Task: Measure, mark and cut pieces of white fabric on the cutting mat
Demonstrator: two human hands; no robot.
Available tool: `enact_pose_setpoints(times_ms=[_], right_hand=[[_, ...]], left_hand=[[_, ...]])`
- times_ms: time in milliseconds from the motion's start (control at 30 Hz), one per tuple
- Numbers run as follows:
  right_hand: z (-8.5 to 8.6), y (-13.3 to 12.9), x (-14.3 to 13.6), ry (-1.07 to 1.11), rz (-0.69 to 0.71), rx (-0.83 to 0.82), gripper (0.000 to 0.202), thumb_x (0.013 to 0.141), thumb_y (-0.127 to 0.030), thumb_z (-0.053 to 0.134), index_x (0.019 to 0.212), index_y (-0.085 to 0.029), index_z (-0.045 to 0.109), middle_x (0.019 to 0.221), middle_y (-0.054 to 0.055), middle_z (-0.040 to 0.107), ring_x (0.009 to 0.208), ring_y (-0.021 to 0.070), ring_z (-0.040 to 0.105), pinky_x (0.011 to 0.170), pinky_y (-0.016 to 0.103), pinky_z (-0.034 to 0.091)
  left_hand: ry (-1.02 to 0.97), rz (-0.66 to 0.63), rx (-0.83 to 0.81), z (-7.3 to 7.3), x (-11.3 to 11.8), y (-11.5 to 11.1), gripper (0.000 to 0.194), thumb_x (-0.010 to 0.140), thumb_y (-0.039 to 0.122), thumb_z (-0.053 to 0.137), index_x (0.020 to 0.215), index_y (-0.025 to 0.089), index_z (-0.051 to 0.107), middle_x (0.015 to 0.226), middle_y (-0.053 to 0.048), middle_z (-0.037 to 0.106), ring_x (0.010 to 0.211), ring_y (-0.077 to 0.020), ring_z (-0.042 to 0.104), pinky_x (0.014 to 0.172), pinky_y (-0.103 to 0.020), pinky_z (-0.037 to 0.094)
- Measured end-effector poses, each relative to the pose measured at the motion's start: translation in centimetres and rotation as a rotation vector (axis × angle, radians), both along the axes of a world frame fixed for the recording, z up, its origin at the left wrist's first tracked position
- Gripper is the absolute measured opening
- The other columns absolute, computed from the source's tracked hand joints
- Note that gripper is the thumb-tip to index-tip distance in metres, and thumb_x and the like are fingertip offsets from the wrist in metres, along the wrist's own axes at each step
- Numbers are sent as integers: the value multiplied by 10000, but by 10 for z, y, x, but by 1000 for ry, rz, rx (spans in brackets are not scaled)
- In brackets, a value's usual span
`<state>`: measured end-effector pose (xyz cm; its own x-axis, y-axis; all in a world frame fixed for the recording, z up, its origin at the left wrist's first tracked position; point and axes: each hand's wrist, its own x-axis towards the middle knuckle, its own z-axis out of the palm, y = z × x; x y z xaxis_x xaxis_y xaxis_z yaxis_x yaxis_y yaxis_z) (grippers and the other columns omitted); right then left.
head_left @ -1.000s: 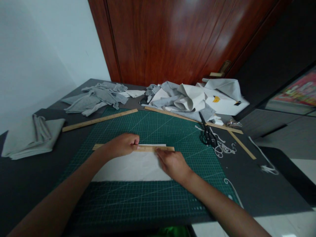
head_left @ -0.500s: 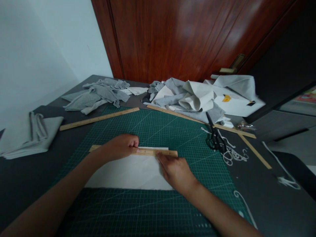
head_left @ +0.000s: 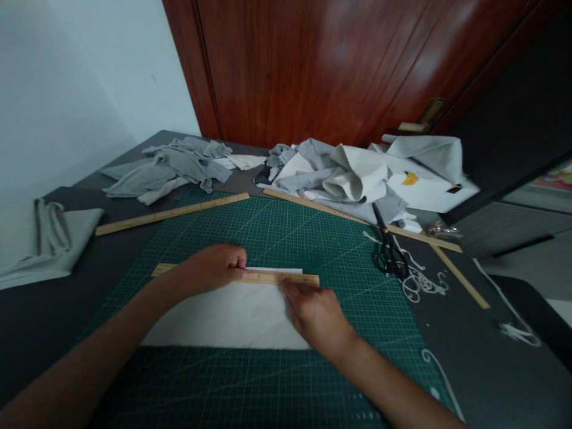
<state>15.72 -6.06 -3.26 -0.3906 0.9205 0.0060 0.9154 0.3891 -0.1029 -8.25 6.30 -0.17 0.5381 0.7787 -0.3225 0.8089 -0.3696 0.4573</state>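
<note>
A piece of off-white fabric lies flat on a green cutting mat. Across its far part runs a wooden ruler, with a thin white strip showing beyond it. My left hand is closed in a pinch at the ruler's far edge, its thumb tip at the wood. What sits between those fingers is too small to make out. Lower right, my right hand grips the ruler near its right end, fingertips pressed down on it and the palm over the fabric's right side.
Black scissors and tangled white cord lie right of the mat. More wooden rulers rest around its far edges. Grey cloth scraps, a heap of fabric and folded cloth surround the mat on the dark table.
The view has shifted slightly, so most things sit a little further left. Both hands keep their places on the ruler and fabric.
</note>
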Motion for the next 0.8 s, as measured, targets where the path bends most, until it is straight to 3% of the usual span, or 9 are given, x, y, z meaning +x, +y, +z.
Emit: enact_pose_setpoints(times_ms=[800], right_hand=[[3, -1, 1, -15, 5, 17, 514, 963, -126, 552, 1476, -121, 597, 1088, 161, 806, 906, 251, 794, 771, 305, 641]], left_hand=[[-42, -12, 8, -2, -3, -1, 214, 788, 420, 535, 805, 221, 613, 727, -3, 627, 680, -182, 561, 609, -307, 318]])
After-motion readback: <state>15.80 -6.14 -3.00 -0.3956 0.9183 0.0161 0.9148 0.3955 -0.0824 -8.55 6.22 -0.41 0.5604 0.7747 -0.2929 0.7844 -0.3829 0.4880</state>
